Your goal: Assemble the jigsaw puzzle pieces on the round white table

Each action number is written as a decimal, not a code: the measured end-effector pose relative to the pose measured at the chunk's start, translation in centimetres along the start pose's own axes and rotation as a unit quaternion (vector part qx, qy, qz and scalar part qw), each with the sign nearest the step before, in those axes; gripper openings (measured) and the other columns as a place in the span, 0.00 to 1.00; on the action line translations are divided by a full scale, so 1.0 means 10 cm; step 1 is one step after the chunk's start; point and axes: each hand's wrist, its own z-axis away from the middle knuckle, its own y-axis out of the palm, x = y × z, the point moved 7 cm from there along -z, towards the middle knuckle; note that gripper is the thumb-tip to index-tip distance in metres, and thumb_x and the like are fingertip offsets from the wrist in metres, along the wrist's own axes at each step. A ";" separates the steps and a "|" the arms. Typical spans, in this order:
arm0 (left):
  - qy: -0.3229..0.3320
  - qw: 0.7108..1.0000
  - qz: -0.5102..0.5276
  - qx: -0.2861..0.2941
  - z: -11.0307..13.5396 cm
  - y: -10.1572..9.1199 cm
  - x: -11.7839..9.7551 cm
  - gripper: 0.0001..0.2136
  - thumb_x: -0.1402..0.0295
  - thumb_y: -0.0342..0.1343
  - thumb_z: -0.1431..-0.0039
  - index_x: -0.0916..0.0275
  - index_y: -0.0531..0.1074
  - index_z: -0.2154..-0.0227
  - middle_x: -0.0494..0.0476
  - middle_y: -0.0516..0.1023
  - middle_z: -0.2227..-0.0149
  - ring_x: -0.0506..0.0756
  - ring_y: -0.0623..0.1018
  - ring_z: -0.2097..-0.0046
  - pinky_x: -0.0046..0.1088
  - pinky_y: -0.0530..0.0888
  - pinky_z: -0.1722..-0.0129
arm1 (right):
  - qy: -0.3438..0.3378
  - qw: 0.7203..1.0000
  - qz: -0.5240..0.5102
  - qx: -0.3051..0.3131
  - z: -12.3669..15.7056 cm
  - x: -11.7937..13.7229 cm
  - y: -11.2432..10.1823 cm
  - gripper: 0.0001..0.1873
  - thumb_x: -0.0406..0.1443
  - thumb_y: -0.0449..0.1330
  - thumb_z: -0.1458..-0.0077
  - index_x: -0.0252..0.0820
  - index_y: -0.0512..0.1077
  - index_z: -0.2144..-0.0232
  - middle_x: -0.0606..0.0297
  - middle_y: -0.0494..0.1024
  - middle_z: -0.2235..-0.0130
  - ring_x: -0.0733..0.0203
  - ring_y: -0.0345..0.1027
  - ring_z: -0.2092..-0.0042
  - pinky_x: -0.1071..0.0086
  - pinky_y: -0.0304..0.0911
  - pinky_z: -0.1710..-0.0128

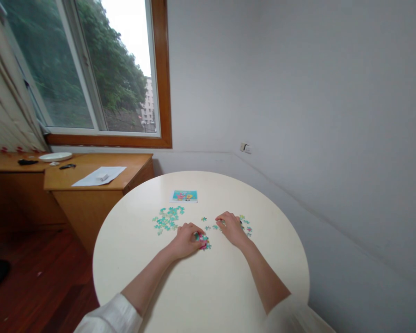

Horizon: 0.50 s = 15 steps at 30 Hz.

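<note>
On the round white table, my left hand [186, 240] curls its thumb and fingers around the edge of a small joined patch of jigsaw puzzle pieces [204, 241], pink and teal. My right hand [230, 228] is bent to the right of it, fingertips and thumb close together at a puzzle piece [223, 223] that they partly hide. Between the hands lie a few loose pieces, among them a lone puzzle piece [204, 218]. More puzzle pieces [247, 225] lie beyond my right hand, which covers some of them. A pile of teal puzzle pieces [167, 218] is spread left of my left hand.
A teal picture card [184, 196] with cartoon figures lies toward the back of the white table [208, 291]. A wooden desk [138, 167] at the left bears a paper sheet [92, 176] and a white plate [55, 157]. Walls stand behind and to the right.
</note>
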 end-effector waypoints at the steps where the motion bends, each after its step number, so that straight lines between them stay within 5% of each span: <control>1: 0.000 1.000 -0.003 0.004 0.00 0.00 -0.01 0.12 0.62 0.57 0.53 0.58 0.74 0.64 0.56 0.74 0.61 0.57 0.67 0.57 0.34 0.59 0.54 | 0.010 1.000 0.007 -0.002 -0.01 -0.03 -0.03 0.10 0.33 0.52 0.47 0.44 0.73 0.66 0.61 0.72 0.60 0.59 0.61 0.55 0.65 0.48 0.55; 15: 0.005 0.999 -0.027 0.027 0.01 0.00 -0.04 0.13 0.64 0.56 0.55 0.55 0.73 0.62 0.54 0.73 0.59 0.57 0.67 0.56 0.35 0.60 0.53 | 0.132 0.989 0.064 -0.015 -0.02 -0.44 -0.26 0.15 0.30 0.48 0.47 0.44 0.74 0.66 0.61 0.74 0.59 0.60 0.65 0.56 0.67 0.51 0.58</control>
